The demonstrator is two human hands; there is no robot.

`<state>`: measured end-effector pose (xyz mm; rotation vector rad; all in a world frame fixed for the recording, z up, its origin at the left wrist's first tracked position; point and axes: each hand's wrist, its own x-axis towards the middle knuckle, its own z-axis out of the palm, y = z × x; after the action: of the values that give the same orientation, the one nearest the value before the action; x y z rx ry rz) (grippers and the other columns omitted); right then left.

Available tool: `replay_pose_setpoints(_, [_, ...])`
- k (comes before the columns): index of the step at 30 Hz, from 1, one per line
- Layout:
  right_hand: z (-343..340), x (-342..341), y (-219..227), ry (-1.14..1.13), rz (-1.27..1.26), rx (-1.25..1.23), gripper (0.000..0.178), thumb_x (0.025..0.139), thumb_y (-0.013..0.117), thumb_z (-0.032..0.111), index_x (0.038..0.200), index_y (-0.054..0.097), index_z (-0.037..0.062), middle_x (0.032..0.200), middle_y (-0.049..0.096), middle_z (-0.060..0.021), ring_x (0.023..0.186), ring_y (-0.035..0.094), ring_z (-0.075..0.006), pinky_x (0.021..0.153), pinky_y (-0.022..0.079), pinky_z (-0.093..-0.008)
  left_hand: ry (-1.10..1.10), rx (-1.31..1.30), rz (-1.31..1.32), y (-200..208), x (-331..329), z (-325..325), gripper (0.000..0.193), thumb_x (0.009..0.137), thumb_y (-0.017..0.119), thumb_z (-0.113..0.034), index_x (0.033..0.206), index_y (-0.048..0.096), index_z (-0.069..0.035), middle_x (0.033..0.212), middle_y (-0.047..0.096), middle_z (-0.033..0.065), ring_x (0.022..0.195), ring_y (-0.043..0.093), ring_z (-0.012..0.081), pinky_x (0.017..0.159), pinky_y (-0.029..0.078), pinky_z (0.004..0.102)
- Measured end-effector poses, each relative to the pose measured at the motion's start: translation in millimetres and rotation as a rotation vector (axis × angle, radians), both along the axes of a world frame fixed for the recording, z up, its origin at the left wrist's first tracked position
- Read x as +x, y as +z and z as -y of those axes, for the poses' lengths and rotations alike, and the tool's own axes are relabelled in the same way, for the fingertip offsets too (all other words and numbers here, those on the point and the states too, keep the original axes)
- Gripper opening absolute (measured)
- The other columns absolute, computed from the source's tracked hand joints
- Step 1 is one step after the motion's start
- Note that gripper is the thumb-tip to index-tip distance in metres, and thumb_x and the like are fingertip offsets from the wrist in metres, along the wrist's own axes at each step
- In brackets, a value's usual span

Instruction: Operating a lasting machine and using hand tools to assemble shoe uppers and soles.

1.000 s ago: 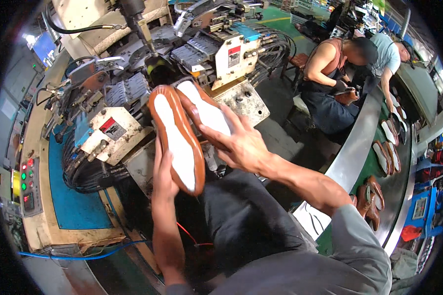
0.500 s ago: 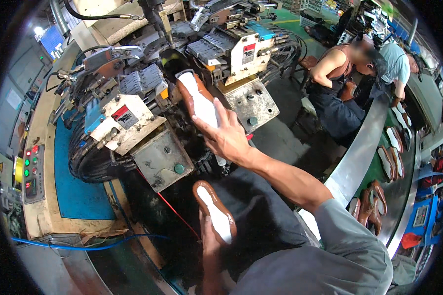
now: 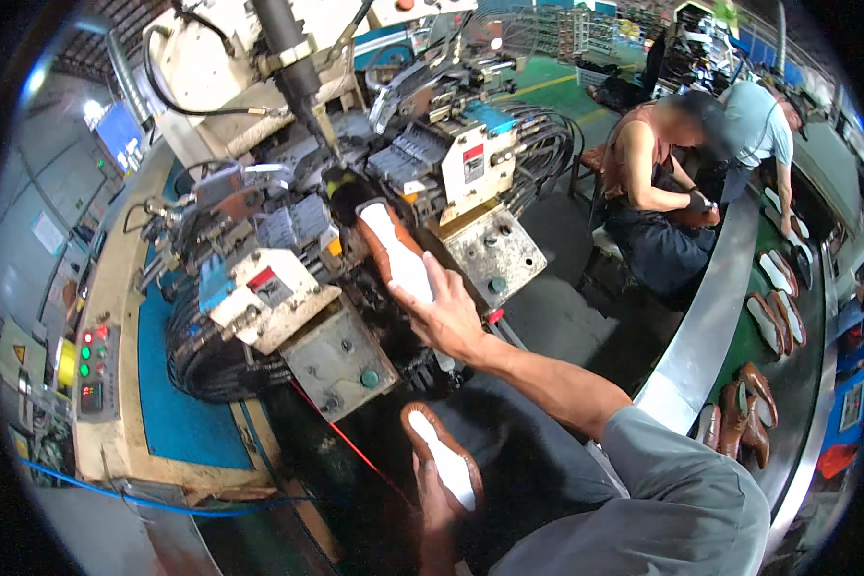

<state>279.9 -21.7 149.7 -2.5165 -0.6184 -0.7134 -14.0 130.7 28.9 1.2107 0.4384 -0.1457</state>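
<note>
My right hand (image 3: 448, 312) grips the near end of a brown shoe (image 3: 392, 245), its white bottom facing up. That shoe's far end sits against the middle of a machine (image 3: 341, 182), between two banks of metal fingers. Lower down, my left hand (image 3: 434, 504) holds a second brown shoe (image 3: 442, 454) by its side, above my dark-clad lap. It too has its white underside turned up. My left fingers are partly hidden beneath the shoe.
A control panel with lit buttons (image 3: 93, 370) stands at the left. To the right runs a metal-edged conveyor (image 3: 686, 360) bearing several brown shoes (image 3: 744, 413). Beyond it, one seated person (image 3: 643, 182) works on a shoe while another (image 3: 758, 125) reaches onto the belt. A blue hose (image 3: 173, 507) crosses at lower left.
My view has tilted up, so the scene sits lower and further right. Both hands keep their shoes. The seated person's arm has extended forward.
</note>
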Motion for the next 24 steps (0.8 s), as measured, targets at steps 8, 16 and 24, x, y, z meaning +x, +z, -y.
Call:
replay_pose_setpoints(8, [-5,5,10,-0.024,-0.051,-0.111,0.083,0.09,0.081,0.023,0.165,0.051,0.0447,0.171,0.031,-0.0361,0.131,0.054,-0.0557,0.112,0.054,-0.0613,-0.08,0.014,0.074,-24,12,-7,0.068,0.118,0.042,-0.037,0.179,0.019,-0.018,0.165,0.047,0.0164,0.145,0.055,0.0337,0.12,0.048,0.0488])
replay_pose_setpoints(16, [5,5,7,0.049,0.043,-0.106,0.075,0.096,0.074,0.025,0.167,0.05,0.0304,0.171,0.034,-0.0382,0.154,0.035,-0.0641,0.129,0.034,-0.0676,0.015,-0.019,-0.057,-23,5,2,0.07,0.118,0.046,-0.033,0.181,0.016,-0.023,0.17,0.042,0.018,0.149,0.051,0.0364,0.121,0.046,0.053])
replay_pose_setpoints(24, [-3,25,-5,0.088,0.165,-0.12,0.078,0.088,0.08,0.021,0.162,0.054,0.0161,0.163,0.048,-0.0336,0.157,0.041,-0.0521,0.132,0.033,-0.0599,0.022,0.151,-0.108,-4,15,6,0.072,0.118,0.047,-0.027,0.18,0.014,-0.013,0.172,0.04,0.0178,0.151,0.05,0.0345,0.126,0.04,0.0469])
